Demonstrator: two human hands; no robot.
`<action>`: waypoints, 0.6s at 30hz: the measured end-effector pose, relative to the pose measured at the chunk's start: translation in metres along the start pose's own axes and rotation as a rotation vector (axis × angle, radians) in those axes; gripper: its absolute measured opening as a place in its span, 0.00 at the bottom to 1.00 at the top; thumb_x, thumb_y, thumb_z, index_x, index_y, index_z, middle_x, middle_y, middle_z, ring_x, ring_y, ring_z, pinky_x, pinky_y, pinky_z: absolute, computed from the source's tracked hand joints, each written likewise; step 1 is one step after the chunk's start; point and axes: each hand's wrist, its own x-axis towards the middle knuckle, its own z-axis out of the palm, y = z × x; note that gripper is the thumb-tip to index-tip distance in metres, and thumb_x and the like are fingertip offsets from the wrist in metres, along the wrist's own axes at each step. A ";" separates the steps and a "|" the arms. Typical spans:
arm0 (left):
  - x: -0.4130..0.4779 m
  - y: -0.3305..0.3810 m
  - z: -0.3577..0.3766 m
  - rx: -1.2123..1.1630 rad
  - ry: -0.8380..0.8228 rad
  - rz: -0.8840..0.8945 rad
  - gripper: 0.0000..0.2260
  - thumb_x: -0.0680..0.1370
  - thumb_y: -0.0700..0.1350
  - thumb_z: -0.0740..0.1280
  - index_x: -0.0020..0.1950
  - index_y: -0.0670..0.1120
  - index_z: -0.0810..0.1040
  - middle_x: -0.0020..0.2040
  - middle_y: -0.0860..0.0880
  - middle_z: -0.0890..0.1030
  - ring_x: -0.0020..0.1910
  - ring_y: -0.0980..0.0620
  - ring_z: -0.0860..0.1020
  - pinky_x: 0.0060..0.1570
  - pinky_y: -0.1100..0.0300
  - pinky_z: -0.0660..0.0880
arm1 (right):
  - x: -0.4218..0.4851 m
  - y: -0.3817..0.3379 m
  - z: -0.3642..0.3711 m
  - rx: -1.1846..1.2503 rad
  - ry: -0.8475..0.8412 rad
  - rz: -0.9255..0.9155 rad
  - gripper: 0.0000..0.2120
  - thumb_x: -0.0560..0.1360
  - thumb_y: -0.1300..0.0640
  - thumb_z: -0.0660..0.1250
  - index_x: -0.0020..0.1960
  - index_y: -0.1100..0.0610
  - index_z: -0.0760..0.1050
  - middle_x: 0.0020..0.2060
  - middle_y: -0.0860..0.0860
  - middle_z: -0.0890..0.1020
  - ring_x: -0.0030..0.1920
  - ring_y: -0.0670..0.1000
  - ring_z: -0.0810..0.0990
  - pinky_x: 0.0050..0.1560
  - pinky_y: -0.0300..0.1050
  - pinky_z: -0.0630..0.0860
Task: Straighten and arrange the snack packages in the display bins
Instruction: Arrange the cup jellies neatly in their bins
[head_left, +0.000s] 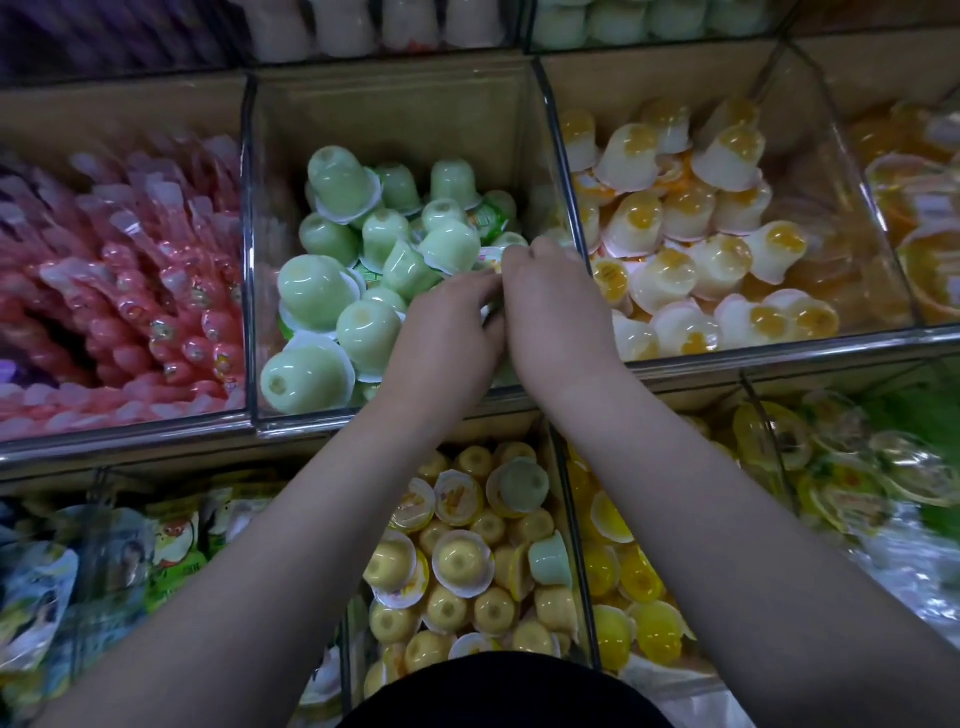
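A shop display of clear-walled bins holds jelly cups by colour, and the middle bin (250, 312) is heaped with green jelly cups (311, 291) lying every way. The left hand (447, 332) and right hand (550, 306) meet near its right front corner, fingers curled together; whether they pinch a cup is hidden. This looks like mid-sorting, and next the tumbled cups need turning one way.
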 end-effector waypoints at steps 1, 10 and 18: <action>0.000 0.000 0.000 -0.006 -0.011 -0.031 0.08 0.73 0.36 0.66 0.49 0.40 0.82 0.44 0.44 0.83 0.45 0.46 0.77 0.42 0.54 0.69 | 0.002 -0.002 0.000 -0.012 0.002 0.021 0.14 0.81 0.66 0.55 0.64 0.62 0.70 0.62 0.58 0.72 0.64 0.59 0.70 0.54 0.49 0.72; -0.005 0.011 -0.011 -0.212 0.081 -0.174 0.15 0.80 0.39 0.62 0.62 0.48 0.82 0.49 0.54 0.84 0.45 0.65 0.78 0.48 0.70 0.74 | -0.004 0.009 0.012 0.270 0.209 -0.088 0.12 0.80 0.61 0.60 0.62 0.60 0.75 0.59 0.56 0.77 0.59 0.56 0.75 0.49 0.43 0.70; -0.036 0.020 -0.027 -0.723 0.171 -0.329 0.17 0.85 0.44 0.56 0.74 0.48 0.70 0.69 0.55 0.75 0.66 0.62 0.74 0.67 0.60 0.71 | -0.052 0.016 -0.002 0.974 0.214 -0.013 0.19 0.82 0.53 0.62 0.71 0.56 0.71 0.66 0.49 0.76 0.67 0.44 0.73 0.67 0.40 0.71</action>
